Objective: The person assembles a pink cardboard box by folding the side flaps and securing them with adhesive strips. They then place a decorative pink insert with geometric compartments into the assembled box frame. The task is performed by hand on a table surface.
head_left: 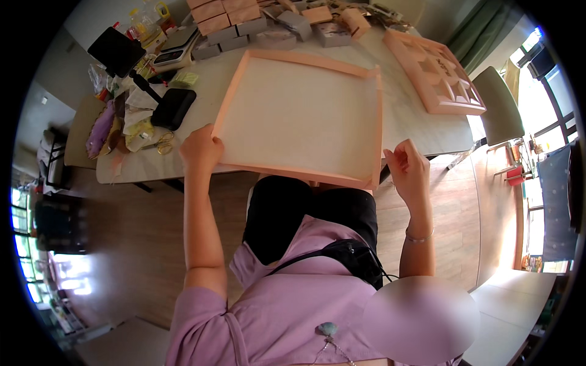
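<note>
A shallow square box [299, 116] with thin peach walls and a white inside lies in front of me, its near edge jutting past the table's front edge. My left hand [203, 148] is closed on its near left corner, the fingertips partly hidden. Just beyond the near right corner, my right hand [408, 160] hovers beside the wall with curled, pinched fingers. Whether anything small sits in that pinch cannot be made out. At the near right and far right corners, the wall pieces meet unevenly.
A peach compartmented tray [436, 73] lies at the right. Stacked peach and grey boxes [244, 24] line the back. At the left are a black stand [174, 108], gold-handled scissors [165, 143], a scale [174, 49] and a purple pouch [101, 131]. A chair [500, 107] stands right.
</note>
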`<state>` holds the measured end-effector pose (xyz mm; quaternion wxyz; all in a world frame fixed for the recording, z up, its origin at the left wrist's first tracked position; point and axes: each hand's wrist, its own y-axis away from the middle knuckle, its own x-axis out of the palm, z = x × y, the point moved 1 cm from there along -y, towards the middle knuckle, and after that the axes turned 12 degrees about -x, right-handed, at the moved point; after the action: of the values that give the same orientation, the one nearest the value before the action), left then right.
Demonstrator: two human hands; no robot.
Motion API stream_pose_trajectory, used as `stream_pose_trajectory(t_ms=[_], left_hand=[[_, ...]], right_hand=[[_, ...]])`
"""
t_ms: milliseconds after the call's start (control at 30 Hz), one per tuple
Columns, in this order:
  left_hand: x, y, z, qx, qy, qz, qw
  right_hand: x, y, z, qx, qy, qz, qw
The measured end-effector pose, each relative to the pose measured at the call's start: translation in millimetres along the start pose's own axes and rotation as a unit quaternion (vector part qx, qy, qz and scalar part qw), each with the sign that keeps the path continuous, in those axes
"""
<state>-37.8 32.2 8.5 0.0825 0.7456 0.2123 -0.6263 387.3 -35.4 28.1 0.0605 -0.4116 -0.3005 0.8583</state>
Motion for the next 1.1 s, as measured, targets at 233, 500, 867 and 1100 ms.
stream_pose_trajectory(t_ms=[233, 500, 867, 1100], left_hand=[[7, -5, -2, 0.003, -0.010, -0.025, 1.000], [26, -47, -6, 0.088, 0.052, -0.053, 0.993], [38, -72, -9, 0.128, 0.035, -0.075, 0.988], [37, -84, -38, 0.156, -0.010, -0.094, 0.983]], right_hand=[[13, 26, -3, 0.086, -0.142, 0.048, 0.985], [-11, 8, -11, 0.000, -0.066, 0.047, 0.997], [26, -88, -66, 0.073, 0.016, 0.245, 0.967], [54, -104, -45, 0.008, 0.132, 0.305, 0.943]])
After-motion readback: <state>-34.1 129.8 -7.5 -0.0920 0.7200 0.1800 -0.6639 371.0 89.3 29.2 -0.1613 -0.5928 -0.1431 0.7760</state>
